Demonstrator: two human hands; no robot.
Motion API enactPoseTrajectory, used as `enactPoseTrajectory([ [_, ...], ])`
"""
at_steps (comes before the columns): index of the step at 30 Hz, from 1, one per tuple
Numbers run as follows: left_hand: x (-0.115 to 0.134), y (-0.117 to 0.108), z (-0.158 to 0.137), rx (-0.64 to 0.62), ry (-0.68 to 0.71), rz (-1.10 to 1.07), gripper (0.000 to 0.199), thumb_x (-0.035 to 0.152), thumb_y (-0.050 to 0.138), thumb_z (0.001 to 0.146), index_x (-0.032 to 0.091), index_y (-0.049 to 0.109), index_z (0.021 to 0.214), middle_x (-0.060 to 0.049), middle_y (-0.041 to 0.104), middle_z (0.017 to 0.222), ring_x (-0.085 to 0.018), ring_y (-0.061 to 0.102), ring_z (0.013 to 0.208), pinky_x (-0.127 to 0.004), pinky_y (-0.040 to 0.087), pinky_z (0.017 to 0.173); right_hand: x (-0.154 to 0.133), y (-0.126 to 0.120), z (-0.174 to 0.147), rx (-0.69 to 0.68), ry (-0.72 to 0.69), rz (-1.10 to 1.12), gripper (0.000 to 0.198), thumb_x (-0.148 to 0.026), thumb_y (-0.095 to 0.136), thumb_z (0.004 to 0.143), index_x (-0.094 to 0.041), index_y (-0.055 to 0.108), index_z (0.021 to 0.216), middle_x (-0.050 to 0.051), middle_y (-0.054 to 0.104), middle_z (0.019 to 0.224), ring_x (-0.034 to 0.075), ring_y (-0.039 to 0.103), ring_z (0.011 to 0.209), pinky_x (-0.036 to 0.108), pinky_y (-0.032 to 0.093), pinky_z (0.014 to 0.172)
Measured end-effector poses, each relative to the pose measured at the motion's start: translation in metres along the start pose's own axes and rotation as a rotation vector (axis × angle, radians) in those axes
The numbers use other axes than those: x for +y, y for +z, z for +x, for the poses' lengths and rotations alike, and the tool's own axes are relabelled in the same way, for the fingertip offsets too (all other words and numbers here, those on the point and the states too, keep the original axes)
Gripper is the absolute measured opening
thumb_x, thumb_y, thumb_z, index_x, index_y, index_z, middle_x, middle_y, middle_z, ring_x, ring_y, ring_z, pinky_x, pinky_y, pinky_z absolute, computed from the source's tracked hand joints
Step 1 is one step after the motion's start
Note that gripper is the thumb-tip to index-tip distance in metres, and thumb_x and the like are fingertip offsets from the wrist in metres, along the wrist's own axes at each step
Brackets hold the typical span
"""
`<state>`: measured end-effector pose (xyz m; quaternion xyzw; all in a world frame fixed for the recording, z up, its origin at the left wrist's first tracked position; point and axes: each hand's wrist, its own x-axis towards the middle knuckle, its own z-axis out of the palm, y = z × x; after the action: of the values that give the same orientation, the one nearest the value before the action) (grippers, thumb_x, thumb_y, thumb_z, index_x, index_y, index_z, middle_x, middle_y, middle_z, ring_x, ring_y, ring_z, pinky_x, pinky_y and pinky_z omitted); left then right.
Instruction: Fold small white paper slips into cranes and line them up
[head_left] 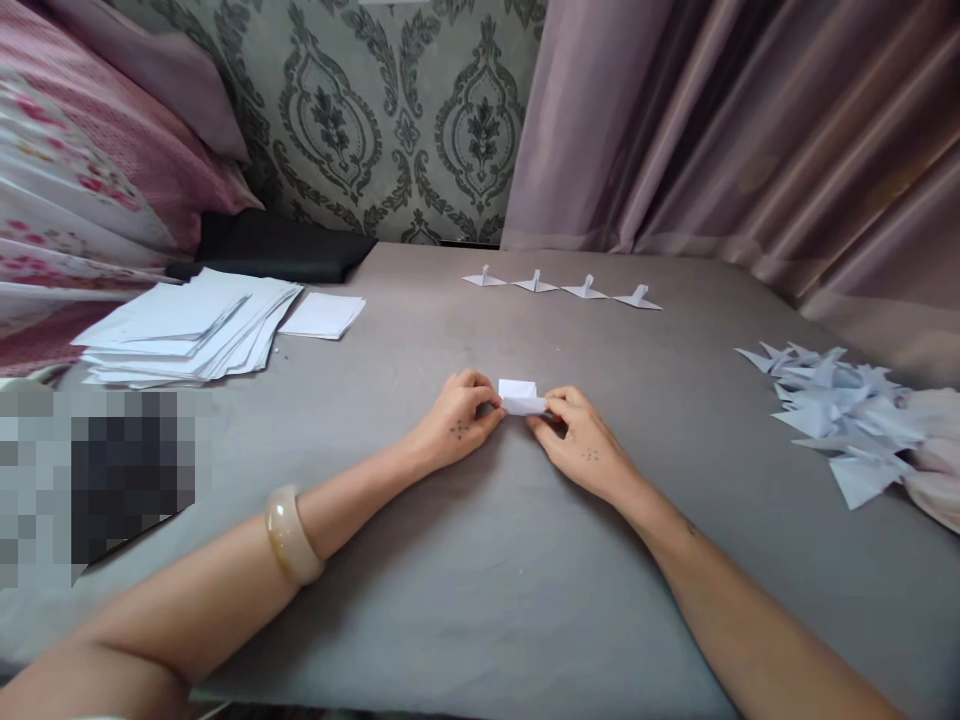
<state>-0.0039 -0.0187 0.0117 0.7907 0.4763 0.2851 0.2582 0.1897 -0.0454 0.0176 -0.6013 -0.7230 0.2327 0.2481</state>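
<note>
A small white piece of folded paper is at the middle of the grey-covered table, between my two hands. One flap of it stands up at the back, and a narrower fold lies in front. My left hand pinches its left end between thumb and fingers. At the right end, my right hand grips the paper the same way, with the thumb low and the fingers above. The fingertips cover both ends of the paper.
Several folded paper figures stand in a row at the back. A heap of folded paper pieces lies on the right. Stacked white sheets and a smaller paper stack sit at left, before a black folded item.
</note>
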Motion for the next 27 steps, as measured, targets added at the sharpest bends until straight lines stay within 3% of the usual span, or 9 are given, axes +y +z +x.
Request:
enactPoseTrajectory([
  [4, 0.007, 0.004, 0.004, 0.025, -0.087, 0.003, 0.019, 0.029, 0.056, 0.085, 0.016, 0.066, 0.076, -0.009, 0.059, 0.097, -0.022, 0.053, 0.096, -0.039, 0.045, 0.088, 0.002, 0.001, 0.010, 0.009, 0.052, 0.015, 0.024, -0.038, 0.048, 0.086, -0.021, 0.064, 0.080, 0.004, 0.059, 0.100, 0.014, 0.056, 0.072, 0.031, 0.043, 0.074],
  [12, 0.004, 0.012, 0.007, 0.121, -0.142, -0.008, 0.019, 0.028, 0.062, 0.082, 0.015, 0.060, 0.068, -0.009, 0.057, 0.093, -0.022, 0.052, 0.096, -0.039, 0.044, 0.088, 0.001, 0.002, 0.023, 0.040, 0.091, -0.088, 0.027, -0.039, 0.052, 0.081, -0.020, 0.057, 0.064, 0.004, 0.058, 0.093, 0.015, 0.056, 0.071, 0.032, 0.043, 0.076],
  [19, -0.002, 0.019, 0.008, 0.161, -0.091, 0.027, 0.021, 0.023, 0.056, 0.084, 0.015, 0.055, 0.065, -0.007, 0.054, 0.088, -0.021, 0.050, 0.092, -0.043, 0.042, 0.089, -0.001, 0.006, 0.025, 0.096, 0.137, -0.096, 0.024, -0.040, 0.057, 0.076, -0.020, 0.059, 0.062, 0.004, 0.059, 0.092, 0.016, 0.056, 0.071, 0.033, 0.043, 0.071],
  [27, -0.004, 0.017, 0.004, 0.145, -0.066, 0.005, 0.014, 0.022, 0.058, 0.084, 0.015, 0.056, 0.073, -0.008, 0.052, 0.092, -0.022, 0.048, 0.094, -0.041, 0.042, 0.088, 0.004, 0.003, 0.027, 0.047, 0.145, -0.053, 0.027, -0.043, 0.059, 0.075, -0.020, 0.063, 0.060, 0.005, 0.059, 0.095, 0.015, 0.056, 0.071, 0.033, 0.043, 0.071],
])
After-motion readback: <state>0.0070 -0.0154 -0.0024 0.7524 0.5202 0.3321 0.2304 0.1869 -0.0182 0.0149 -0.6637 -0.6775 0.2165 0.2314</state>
